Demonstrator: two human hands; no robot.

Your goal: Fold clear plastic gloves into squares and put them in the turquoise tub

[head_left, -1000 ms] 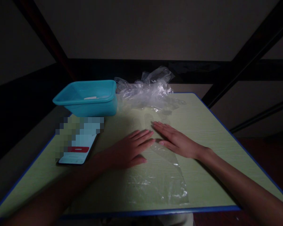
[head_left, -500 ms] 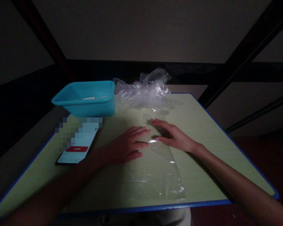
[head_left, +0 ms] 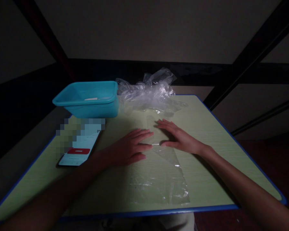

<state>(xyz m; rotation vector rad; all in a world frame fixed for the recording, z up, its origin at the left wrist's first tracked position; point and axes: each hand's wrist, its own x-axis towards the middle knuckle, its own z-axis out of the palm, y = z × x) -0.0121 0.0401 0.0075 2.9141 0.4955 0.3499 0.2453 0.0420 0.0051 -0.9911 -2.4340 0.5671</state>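
A clear plastic bag or sheet [head_left: 159, 179] lies flat on the table, stretching from between my hands toward the front edge. Its outline is faint and its upper part is partly covered by my hands. My left hand [head_left: 132, 147] rests on its left side with fingers spread, pointing right. On the right, my right hand [head_left: 177, 136] lies over the bag's right edge, its thumb apart from the other fingers. Neither hand grips anything. Farther back is a crumpled heap of clear plastic [head_left: 149, 93].
A turquoise plastic basket [head_left: 93, 110] with something white inside stands at the back left. A phone [head_left: 83, 144] with a lit screen, partly pixelated, lies left of my left hand. The pale table [head_left: 214, 166] has a blue rim. A wall rises behind it.
My right hand has shifted very slightly to the right, its fingers still spread. My left hand and the flat plastic stay practically in place.
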